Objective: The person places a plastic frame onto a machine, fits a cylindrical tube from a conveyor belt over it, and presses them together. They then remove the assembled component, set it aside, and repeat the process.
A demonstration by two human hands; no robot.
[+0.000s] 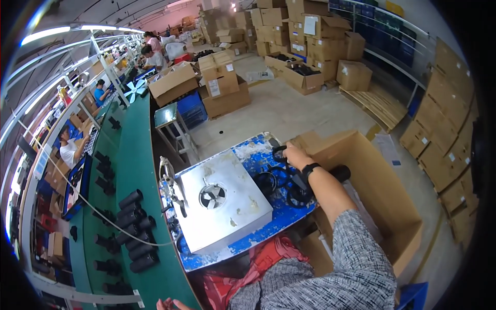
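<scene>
My right hand reaches to the far right of the blue worktable, its fingers closed on a black ring-shaped part. Several similar black rings lie just nearer on the table, among them one ring beside the metal box. My left hand shows only its fingertips at the lower edge, apart and with nothing visible in them, by the green conveyor belt. Between the hands stands a silver metal box with a round opening holding blades. A metal clamp sits at its left side.
Black cylinders stand and lie in a group on the belt. At my right is a large open cardboard box. A small stool-like stand and stacked cartons are farther off. Other people work along the line's far side.
</scene>
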